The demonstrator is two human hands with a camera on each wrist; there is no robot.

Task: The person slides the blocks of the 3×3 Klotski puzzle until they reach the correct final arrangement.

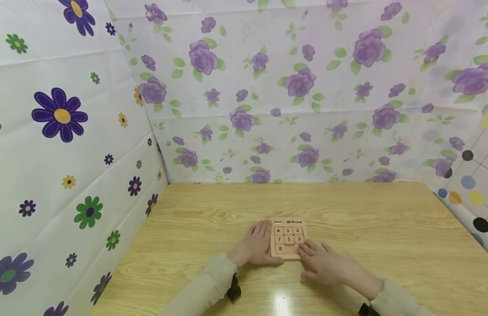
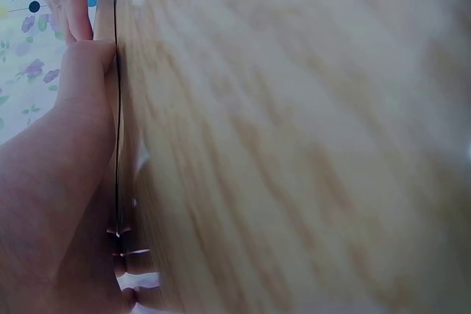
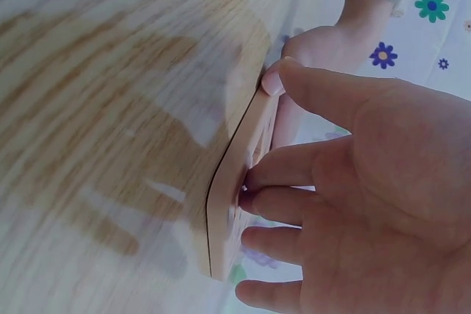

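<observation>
A wooden sliding number puzzle (image 1: 291,257) lies flat on the table, its square tiles marked with digits. In the bottom row a gap shows between the tile marked 8 (image 1: 280,249) and the right corner tile, which fingers mostly cover. My left hand (image 1: 255,246) rests along the puzzle's left edge with fingers stretched out, the thumb lying by its near edge. Extended fingertips of my right hand (image 1: 324,265) touch the lower right corner tile. In the right wrist view those fingers (image 3: 276,244) are spread over the wooden board's edge (image 3: 223,207).
The wood-grain table (image 1: 204,206) extends around the puzzle on all sides. Behind it hangs a cloth with purple roses (image 1: 244,118), and a daisy-print cloth (image 1: 62,175) stands at the left. A dotted cloth (image 1: 471,188) borders the right side.
</observation>
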